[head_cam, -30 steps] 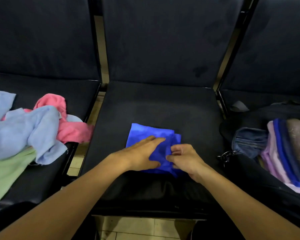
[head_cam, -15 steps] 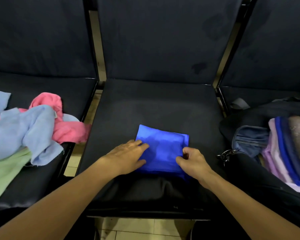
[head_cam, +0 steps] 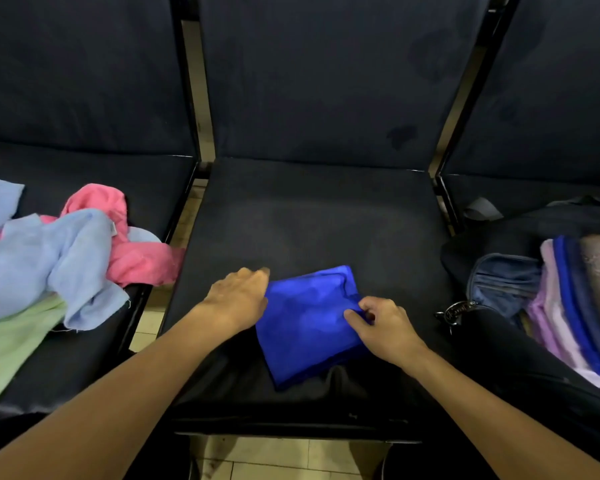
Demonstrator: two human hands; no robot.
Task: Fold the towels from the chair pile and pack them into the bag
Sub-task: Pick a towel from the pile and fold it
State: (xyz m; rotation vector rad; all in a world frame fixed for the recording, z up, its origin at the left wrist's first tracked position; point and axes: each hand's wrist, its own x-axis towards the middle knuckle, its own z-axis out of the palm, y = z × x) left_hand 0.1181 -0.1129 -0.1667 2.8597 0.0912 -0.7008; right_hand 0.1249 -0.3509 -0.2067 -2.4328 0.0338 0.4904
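Towels (head_cam: 49, 271) lie heaped on the left chair. On the middle seat (head_cam: 319, 230), my left hand (head_cam: 238, 297) rests, grip released, beside the blue towel (head_cam: 305, 323); my right hand (head_cam: 383, 322) pinches its edge. Bag (head_cam: 506, 282) sits rightmost.

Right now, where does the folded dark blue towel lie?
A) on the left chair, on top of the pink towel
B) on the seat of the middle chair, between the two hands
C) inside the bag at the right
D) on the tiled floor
B: the blue towel lies on the middle chair seat, with the left hand at its left edge and the right hand pinching its right edge.
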